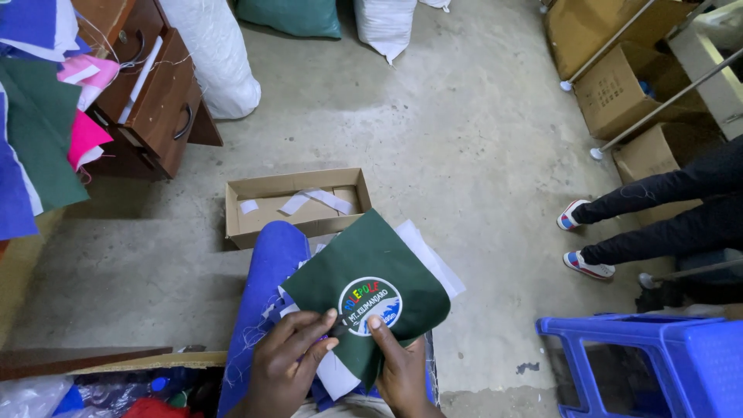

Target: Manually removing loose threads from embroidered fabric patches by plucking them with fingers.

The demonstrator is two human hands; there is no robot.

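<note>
A dark green piece of fabric [379, 267] with a round embroidered badge [370, 304] lies over my lap. White backing sheets [433, 259] stick out behind it. My left hand [286, 360] pinches the fabric's lower left edge beside the badge. My right hand [402, 368] holds the fabric from below, thumb pressed on the badge's lower rim. My blue trouser leg [263, 286] shows under the cloth.
A shallow cardboard box [294, 205] with white strips sits on the concrete floor ahead. A wooden drawer unit [155, 93] and hanging cloth pieces [39, 116] are at left. Another person's legs [658, 224] extend in at right, above a blue plastic stool [650, 364]. Cardboard boxes and sacks line the far side.
</note>
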